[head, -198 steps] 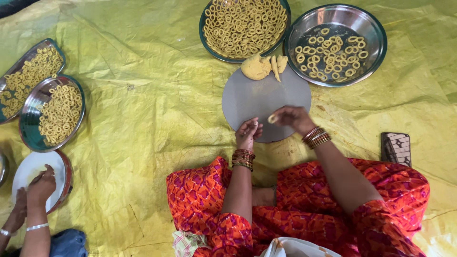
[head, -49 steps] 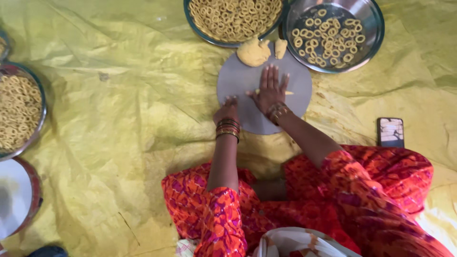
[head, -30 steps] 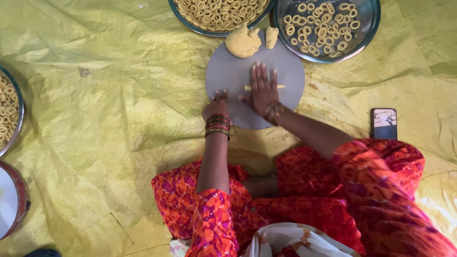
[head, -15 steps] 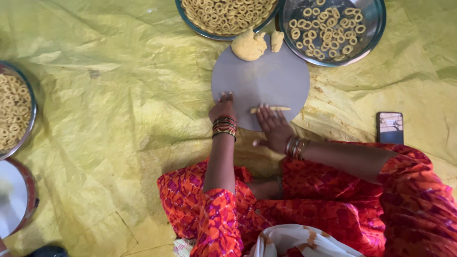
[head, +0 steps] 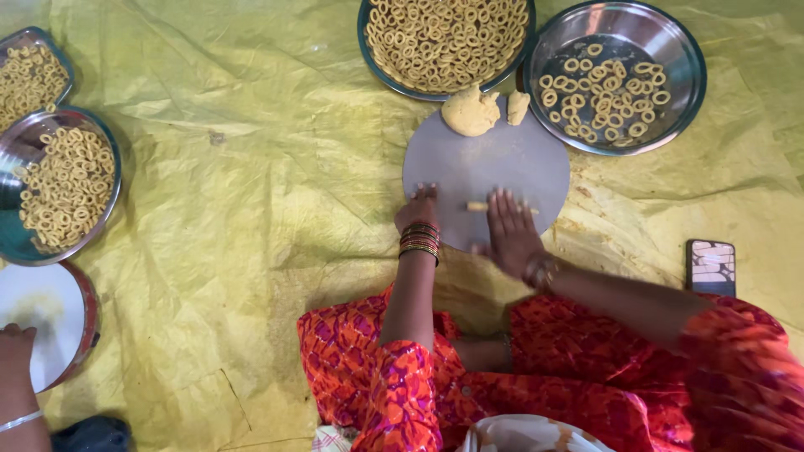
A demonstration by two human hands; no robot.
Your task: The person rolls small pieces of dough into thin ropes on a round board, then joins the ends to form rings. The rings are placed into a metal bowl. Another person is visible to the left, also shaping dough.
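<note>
Flat, open right hand (head: pixel 511 234) presses a thin dough strip (head: pixel 490 206) on the round board (head: pixel 469 172); left hand (head: pixel 417 209) rests open at its edge. Uneven pressure could snap the strip.

We saw a thin strip of pale yellow dough (head: pixel 479 206) lying flat and crosswise on a round grey board (head: pixel 469 172), its right end hidden under the fingers of the right hand (head: pixel 512 236), which lay palm-down over it. The left hand (head: pixel 417 211) rested on the board's near left edge (bangles at the wrist). A dough lump (head: pixel 470 112) sat at the board's far rim.
</note>
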